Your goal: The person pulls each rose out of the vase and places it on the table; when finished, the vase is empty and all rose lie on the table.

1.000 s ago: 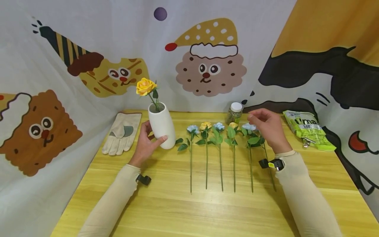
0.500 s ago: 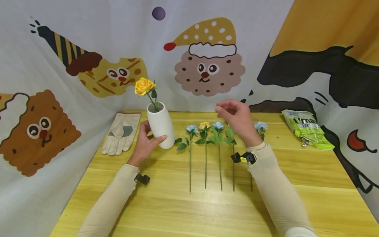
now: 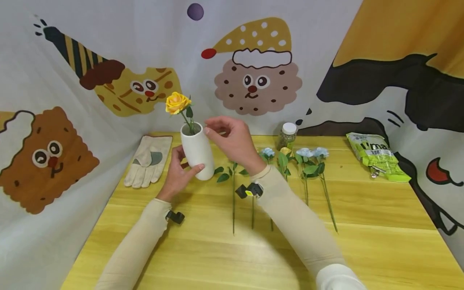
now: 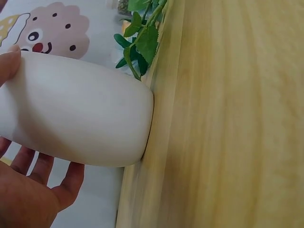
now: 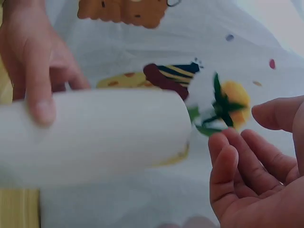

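Observation:
A white vase point(image 3: 198, 155) stands on the wooden table with its base down, a single yellow rose point(image 3: 177, 103) leaning out of its mouth. My left hand point(image 3: 180, 173) grips the vase low on its left side, thumb across the front; the left wrist view shows fingers point(image 4: 71, 185) bent around the vase wall. Beside the vase rim is my right hand point(image 3: 233, 141), its fingers loosely bent and holding nothing; in the right wrist view the thumb is apart from the fingers point(image 5: 247, 161), near the yellow rose. Several blue and yellow flowers lie in a row, partly hidden by my right arm.
A pair of work gloves point(image 3: 148, 161) lies at the left of the vase. Behind the flowers stands a white-lidded jar point(image 3: 287, 135). A green packet point(image 3: 378, 157) sits at the back right with a small metal object point(image 3: 377, 172) by it. A cartoon-printed curtain point(image 3: 195, 60) hangs behind.
My right hand has swept left from above the right end of the flower row to the vase rim. My left hand keeps its grip on the vase, which has stayed put.

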### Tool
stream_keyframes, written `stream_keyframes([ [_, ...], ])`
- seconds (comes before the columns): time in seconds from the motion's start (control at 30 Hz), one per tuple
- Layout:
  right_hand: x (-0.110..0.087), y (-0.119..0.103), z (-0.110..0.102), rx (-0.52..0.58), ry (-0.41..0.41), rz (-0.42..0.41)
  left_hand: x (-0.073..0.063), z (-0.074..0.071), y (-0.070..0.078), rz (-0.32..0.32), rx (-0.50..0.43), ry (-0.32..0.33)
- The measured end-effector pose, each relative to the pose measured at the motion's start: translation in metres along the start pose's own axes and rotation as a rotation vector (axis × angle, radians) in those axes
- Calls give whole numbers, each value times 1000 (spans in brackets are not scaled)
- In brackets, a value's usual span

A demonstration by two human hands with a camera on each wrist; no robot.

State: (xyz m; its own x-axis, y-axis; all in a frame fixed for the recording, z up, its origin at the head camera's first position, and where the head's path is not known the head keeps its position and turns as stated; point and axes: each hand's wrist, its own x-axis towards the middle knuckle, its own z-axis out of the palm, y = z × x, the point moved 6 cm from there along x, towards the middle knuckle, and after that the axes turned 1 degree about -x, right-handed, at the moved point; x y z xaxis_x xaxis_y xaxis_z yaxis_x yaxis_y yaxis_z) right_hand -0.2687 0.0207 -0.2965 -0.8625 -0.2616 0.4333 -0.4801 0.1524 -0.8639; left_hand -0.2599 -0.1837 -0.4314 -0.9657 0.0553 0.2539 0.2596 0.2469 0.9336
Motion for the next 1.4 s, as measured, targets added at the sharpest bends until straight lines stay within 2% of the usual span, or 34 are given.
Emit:
stream_keyframes([
  [0.2, 19, -7, 26, -50, 39, 1, 1, 3, 5, 3, 14, -17],
  [0.27, 24, -6, 30, -77, 69, 11, 2, 4, 4, -1, 7, -25],
  [0.37, 31, -4, 37, -110, 89, 24, 5, 4, -6, -12, 3, -29],
  [0.5, 42, -3, 49, -180, 64, 10, 8, 0, -23, -18, 6, -16],
  [0.57, 47, -4, 55, -219, 46, 0, 9, -2, -27, -13, 6, -15],
  [0.87, 57, -9, 68, -374, 31, 17, 9, -4, -30, 2, 4, -14],
  [1.07, 57, -11, 65, -298, 74, 14, 8, -5, -32, -7, 14, -10],
  [1.4, 48, -25, 36, -144, 204, -36, 9, -5, -29, 23, 33, -10],
])
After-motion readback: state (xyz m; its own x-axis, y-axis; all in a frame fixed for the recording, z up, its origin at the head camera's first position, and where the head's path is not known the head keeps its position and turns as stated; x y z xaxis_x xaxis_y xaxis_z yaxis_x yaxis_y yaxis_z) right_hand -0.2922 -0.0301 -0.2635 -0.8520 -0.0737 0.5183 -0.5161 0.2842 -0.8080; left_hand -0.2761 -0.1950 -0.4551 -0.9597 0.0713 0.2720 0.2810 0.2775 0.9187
